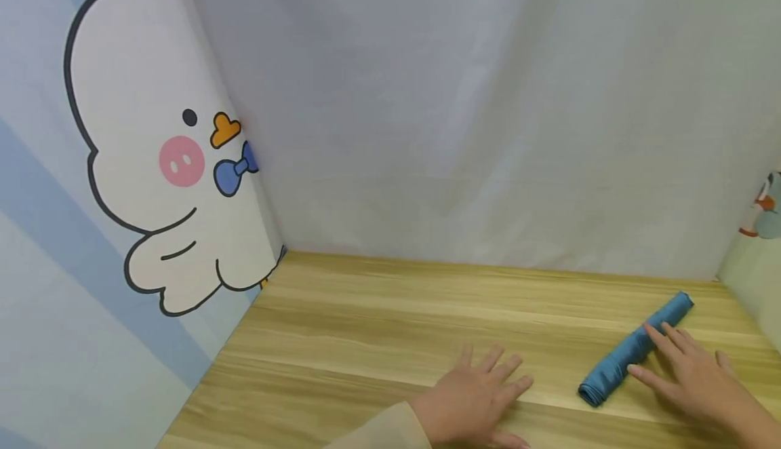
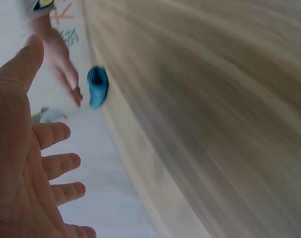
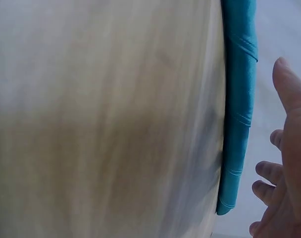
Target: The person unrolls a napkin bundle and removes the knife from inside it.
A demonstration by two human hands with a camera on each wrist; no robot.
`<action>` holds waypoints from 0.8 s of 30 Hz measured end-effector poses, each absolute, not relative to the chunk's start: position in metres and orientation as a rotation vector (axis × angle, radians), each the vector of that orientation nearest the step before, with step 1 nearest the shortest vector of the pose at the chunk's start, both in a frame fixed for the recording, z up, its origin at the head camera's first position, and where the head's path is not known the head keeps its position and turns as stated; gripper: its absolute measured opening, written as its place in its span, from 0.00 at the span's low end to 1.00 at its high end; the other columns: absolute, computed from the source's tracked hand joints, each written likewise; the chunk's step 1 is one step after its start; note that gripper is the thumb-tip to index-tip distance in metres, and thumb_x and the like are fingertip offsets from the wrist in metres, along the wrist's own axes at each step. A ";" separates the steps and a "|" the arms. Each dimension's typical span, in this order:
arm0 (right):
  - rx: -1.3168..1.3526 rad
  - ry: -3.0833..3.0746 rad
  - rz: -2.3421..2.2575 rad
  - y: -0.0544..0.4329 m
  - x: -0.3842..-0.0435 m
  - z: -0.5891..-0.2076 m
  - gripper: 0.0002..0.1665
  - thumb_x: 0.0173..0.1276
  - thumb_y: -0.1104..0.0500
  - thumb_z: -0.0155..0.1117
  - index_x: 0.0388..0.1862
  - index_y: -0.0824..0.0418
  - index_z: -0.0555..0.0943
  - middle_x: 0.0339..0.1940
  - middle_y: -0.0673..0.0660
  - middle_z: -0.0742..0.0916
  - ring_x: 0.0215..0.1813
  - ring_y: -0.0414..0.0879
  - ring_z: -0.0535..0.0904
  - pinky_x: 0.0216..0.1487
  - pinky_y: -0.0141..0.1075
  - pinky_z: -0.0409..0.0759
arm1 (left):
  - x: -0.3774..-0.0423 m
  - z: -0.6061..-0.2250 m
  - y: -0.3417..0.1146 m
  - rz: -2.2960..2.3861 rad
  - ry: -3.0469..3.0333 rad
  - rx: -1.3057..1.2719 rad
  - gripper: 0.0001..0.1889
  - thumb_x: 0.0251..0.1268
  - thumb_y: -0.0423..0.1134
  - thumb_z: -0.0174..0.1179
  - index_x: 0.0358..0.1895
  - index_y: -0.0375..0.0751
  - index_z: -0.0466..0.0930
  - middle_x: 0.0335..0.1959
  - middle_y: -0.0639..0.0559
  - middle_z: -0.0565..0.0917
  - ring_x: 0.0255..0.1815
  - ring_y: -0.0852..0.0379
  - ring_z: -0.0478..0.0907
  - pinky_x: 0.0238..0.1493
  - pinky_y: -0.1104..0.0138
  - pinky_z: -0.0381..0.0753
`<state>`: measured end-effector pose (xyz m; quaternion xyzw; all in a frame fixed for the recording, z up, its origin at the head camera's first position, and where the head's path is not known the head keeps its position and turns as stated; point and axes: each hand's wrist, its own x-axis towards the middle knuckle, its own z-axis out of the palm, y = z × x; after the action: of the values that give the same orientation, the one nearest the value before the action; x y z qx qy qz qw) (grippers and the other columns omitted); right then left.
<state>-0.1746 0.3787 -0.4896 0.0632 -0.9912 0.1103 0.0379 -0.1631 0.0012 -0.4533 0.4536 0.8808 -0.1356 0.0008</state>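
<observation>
A blue cloth (image 1: 624,359), rolled into a long tube, lies slantwise on the right part of the table. Its spiral end faces the near left. Right beside it is my right hand (image 1: 695,374), fingers spread, the fingertips overlapping the roll's edge in the head view. From the right wrist, the rolled cloth (image 3: 239,99) shows a gap to the thumb and fingers. My left hand (image 1: 472,395) is over the table left of the roll, palm down with fingers spread and nothing in it. The left wrist view shows that palm (image 2: 22,163) with the fingers apart.
The wood-grain table (image 1: 366,327) ends at a pale grey curtain (image 1: 457,116) along the back. On the left hangs a blue-striped cloth wall with a cartoon bird (image 1: 140,96). Another pale wall with a small printed figure (image 1: 763,211) borders the right side.
</observation>
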 end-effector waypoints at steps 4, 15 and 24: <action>0.170 -3.053 0.340 0.382 -0.183 -0.490 0.54 0.67 0.31 0.54 0.74 0.70 0.55 0.66 0.83 0.61 0.65 0.81 0.53 0.49 0.81 0.42 | -0.164 -0.456 0.035 -0.525 2.682 1.486 0.43 0.59 0.79 0.27 0.77 0.67 0.41 0.78 0.61 0.45 0.77 0.56 0.42 0.68 0.49 0.60; 0.178 -3.119 0.336 0.389 -0.203 -0.487 0.52 0.70 0.32 0.49 0.69 0.77 0.60 0.64 0.85 0.61 0.61 0.83 0.55 0.46 0.80 0.52 | -0.175 -0.463 0.113 -0.541 2.534 1.472 0.41 0.61 0.76 0.22 0.76 0.67 0.28 0.75 0.69 0.31 0.75 0.68 0.30 0.71 0.62 0.55; 0.201 -3.198 0.334 0.392 -0.216 -0.490 0.52 0.73 0.32 0.44 0.67 0.80 0.60 0.62 0.88 0.59 0.58 0.86 0.58 0.46 0.76 0.60 | -0.184 -0.471 0.134 -0.511 2.519 1.321 0.37 0.60 0.76 0.18 0.73 0.73 0.28 0.70 0.78 0.27 0.71 0.76 0.26 0.72 0.68 0.49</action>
<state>-0.2158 0.3922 -0.4904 0.0625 -0.9919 0.1035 -0.0398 -0.1835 0.1337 -0.4714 0.4536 0.8647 -0.1756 0.1256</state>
